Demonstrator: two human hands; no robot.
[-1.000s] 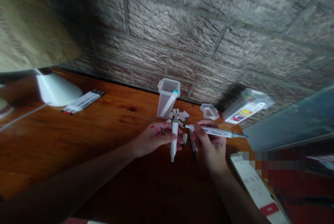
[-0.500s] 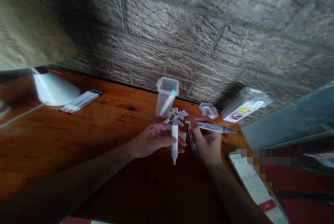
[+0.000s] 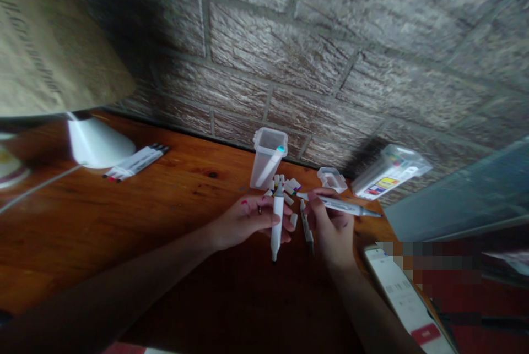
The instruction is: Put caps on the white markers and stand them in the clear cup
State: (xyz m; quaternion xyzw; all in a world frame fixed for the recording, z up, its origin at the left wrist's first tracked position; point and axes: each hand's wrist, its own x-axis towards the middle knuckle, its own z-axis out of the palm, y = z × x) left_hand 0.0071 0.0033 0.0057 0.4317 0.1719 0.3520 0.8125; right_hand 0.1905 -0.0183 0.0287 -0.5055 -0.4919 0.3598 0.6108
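My left hand point(image 3: 243, 221) is closed on an uncapped white marker point(image 3: 277, 227), held nearly upright with the thumb across its barrel. Ink stains mark the back of this hand. In my right hand point(image 3: 333, 230) lies a second uncapped marker point(image 3: 341, 205), tilted almost level with its grey end pointing right. Several white marker caps point(image 3: 292, 184) are scattered on the table just beyond my fingers. Between the hands, another marker point(image 3: 306, 227) rests on the wood, and a loose cap point(image 3: 293, 221) sits by my left fingertips. Behind them, a clear plastic case point(image 3: 261, 164) holds one blue-ended marker point(image 3: 270, 167).
A clear lid point(image 3: 332, 179) lies near the brick wall. Right of it stands a filled marker case point(image 3: 386, 178). A phone point(image 3: 403, 293) is at the right edge. On the left are several markers point(image 3: 138, 162) and a lamp point(image 3: 97, 142) on the wooden table point(image 3: 185, 200).
The view has shifted slightly, so everything sits a little lower and further right. Both hands keep their markers. The marker lying between the hands shows more fully now.
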